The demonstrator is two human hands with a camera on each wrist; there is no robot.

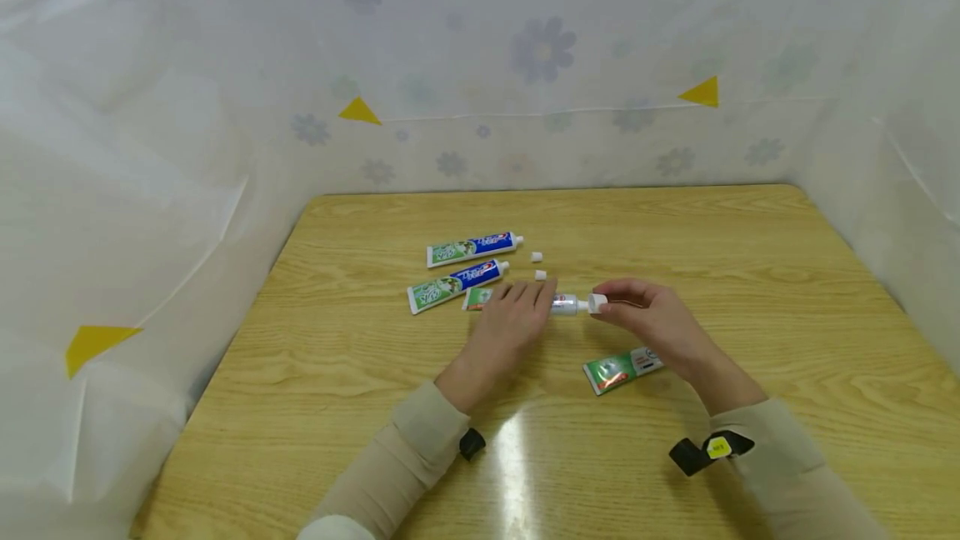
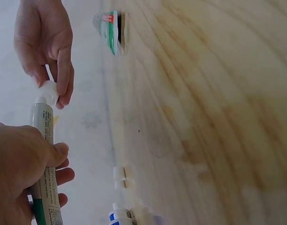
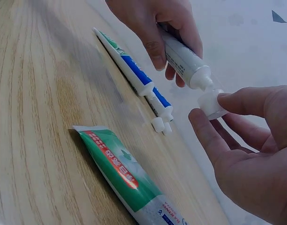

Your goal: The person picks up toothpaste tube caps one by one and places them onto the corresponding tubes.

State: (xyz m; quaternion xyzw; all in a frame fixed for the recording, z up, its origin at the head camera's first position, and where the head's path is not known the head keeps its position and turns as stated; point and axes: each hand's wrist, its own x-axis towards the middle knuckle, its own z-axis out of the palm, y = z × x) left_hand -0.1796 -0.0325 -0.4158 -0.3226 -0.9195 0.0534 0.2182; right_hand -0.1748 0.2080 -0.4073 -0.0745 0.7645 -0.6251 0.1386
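- The green-and-white toothpaste tube (image 1: 565, 305) is in the left hand (image 1: 516, 317), lifted clear of the desk (image 1: 337, 407), its nozzle pointing at the right hand (image 1: 660, 319).
- The left hand wraps its fingers and thumb around the tube's body.
- The right hand pinches a white cap (image 1: 597, 303) between thumb and fingertips at the nozzle's end; whether the cap touches the nozzle, I cannot tell.
- Two loose white caps, a farther one (image 1: 536, 257) and a nearer one (image 1: 541, 275), lie near each other just beyond the left hand's fingers.
- Beyond the left hand and to its left lie two blue-and-green toothpaste tubes, one farther off (image 1: 476, 249) and one nearer (image 1: 458, 286), both uncapped, their nozzles toward the loose caps.
- Below the right hand, on the wearer's side, lies another green-and-white tube marked "BAKING SODA" (image 1: 621, 369); in the head view the right hand covers its far end.
- Behind both hands, past the desk's far edge, hangs a pale flower-printed sheet (image 1: 465, 40) with yellow triangular patches (image 1: 701, 92).
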